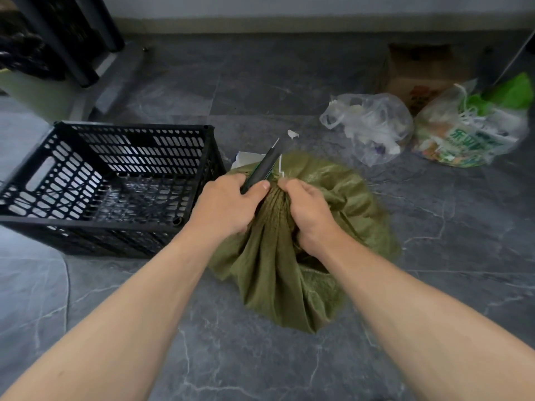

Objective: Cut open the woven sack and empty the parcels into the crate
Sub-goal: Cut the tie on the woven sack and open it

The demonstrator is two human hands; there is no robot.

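Observation:
An olive green woven sack (292, 273) lies on the grey floor at the centre, its neck gathered into a bunch. My right hand (311, 215) grips that bunched neck from the right. My left hand (228, 205) is closed on a dark utility knife (265, 167), whose thin blade points up and away, beside the sack's neck. A white tie strand (281, 169) sticks up at the neck. An empty black slotted plastic crate (110, 183) stands just left of the sack. Parcels inside the sack are hidden.
Two clear plastic bags of rubbish (373, 125) (469, 131) and a cardboard box (419, 70) sit at the back right. Dark furniture legs (84, 39) stand at the back left. A white scrap (293, 134) lies on the floor behind the sack.

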